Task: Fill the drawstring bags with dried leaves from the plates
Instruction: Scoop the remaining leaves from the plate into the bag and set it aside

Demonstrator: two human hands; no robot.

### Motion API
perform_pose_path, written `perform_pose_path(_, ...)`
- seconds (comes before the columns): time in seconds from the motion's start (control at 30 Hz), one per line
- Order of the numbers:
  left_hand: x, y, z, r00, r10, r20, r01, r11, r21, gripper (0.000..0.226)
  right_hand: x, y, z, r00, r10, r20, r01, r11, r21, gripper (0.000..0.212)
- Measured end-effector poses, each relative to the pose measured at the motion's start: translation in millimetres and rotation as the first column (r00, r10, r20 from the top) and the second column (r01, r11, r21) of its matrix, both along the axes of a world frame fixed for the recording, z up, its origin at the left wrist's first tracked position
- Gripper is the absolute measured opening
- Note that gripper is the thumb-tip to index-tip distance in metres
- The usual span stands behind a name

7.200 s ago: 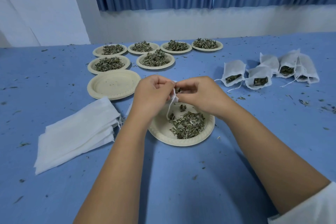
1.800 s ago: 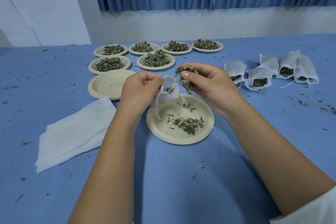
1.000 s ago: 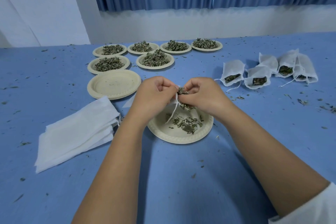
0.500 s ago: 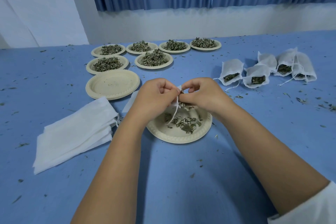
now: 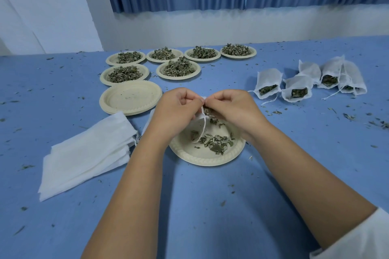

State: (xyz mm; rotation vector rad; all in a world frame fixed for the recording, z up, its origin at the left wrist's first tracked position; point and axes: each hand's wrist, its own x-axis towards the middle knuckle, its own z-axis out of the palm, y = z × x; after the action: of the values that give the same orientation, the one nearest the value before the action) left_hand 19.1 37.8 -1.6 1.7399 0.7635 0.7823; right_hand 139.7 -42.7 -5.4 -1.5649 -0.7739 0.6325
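Note:
My left hand [image 5: 175, 109] grips the mouth of a small white drawstring bag [image 5: 201, 114], which is mostly hidden behind my fingers; its string dangles down over the plate. My right hand [image 5: 232, 109] pinches dried leaves at the bag's opening. Both hands hover above a cream paper plate [image 5: 195, 156] that holds a small scatter of dried leaves [image 5: 214, 142].
Several plates heaped with leaves [image 5: 178, 68] stand at the back, with a stack of empty plates [image 5: 130, 100] in front of them. Flat empty bags [image 5: 88, 153] lie at the left. Several filled bags [image 5: 296, 88] lie at the right. Leaf crumbs dot the blue table [image 5: 210, 206].
My right hand carried a pinch of leaves from above the plate to the bag's mouth, and both hands came together and lowered over the plate. The plate holds fewer leaves than 7 seconds ago.

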Motion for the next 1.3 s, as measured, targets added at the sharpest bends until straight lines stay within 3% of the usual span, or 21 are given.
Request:
perform_pose_path(0.1, -1, 2, 0, 0.998, 0.057, 0.026, -0.056, 0.998, -0.028, 0.01, 4, -2, 5, 0.992, 0.096, -0.078, -0.095, 0.995, 0.016, 0.011)
perform_pose_path(0.2, -2, 4, 1, 0.996, 0.075, 0.046, -0.072, 0.996, -0.061, 0.013, 5, -5, 6, 0.985, 0.173, -0.001, -0.172, 0.983, 0.061, 0.021)
perform_pose_path(0.43, -2, 1, 3, 1.0, -0.019, 0.008, 0.019, 0.999, -0.037, 0.011, -1, -1, -1, 0.968, -0.001, 0.25, -0.012, 0.999, 0.052, 0.019)
perform_pose_path(0.63, -4, 2, 4, 1.0, -0.013, 0.02, 0.014, 0.999, -0.034, 0.011, -3, -1, -2, 0.947, 0.024, 0.319, -0.047, 0.997, 0.067, 0.012)
perform_pose_path(0.7, -4, 3, 4, 0.999, 0.025, 0.039, -0.023, 0.998, -0.051, 0.013, -1, -2, 1, 0.97, 0.054, 0.235, -0.077, 0.993, 0.087, 0.005)
perform_pose_path(0.83, -6, 7, 4, 0.996, 0.075, 0.058, -0.071, 0.995, -0.071, 0.011, 6, -3, 6, 0.996, 0.093, 0.004, -0.092, 0.987, 0.135, 0.015)
perform_pose_path(0.9, -7, 8, 4, 0.995, 0.079, 0.061, -0.075, 0.995, -0.064, 0.01, 9, -4, 6, 0.997, 0.082, -0.01, -0.08, 0.987, 0.14, 0.016)
perform_pose_path(1.03, -8, 8, 5, 0.995, 0.069, 0.067, -0.065, 0.996, -0.061, 0.012, 13, -4, 2, 0.994, 0.017, 0.108, -0.026, 0.997, 0.078, 0.01)
perform_pose_path(1.2, -11, 5, 7, 0.998, -0.025, 0.054, 0.029, 0.997, -0.073, 0.013, 6, 1, -1, 0.949, 0.225, -0.22, -0.227, 0.974, 0.019, 0.008)
perform_pose_path(1.3, -10, 3, 7, 0.998, -0.047, 0.044, 0.05, 0.997, -0.054, 0.013, 3, 2, -5, 0.959, 0.211, -0.191, -0.209, 0.977, 0.03, 0.013)
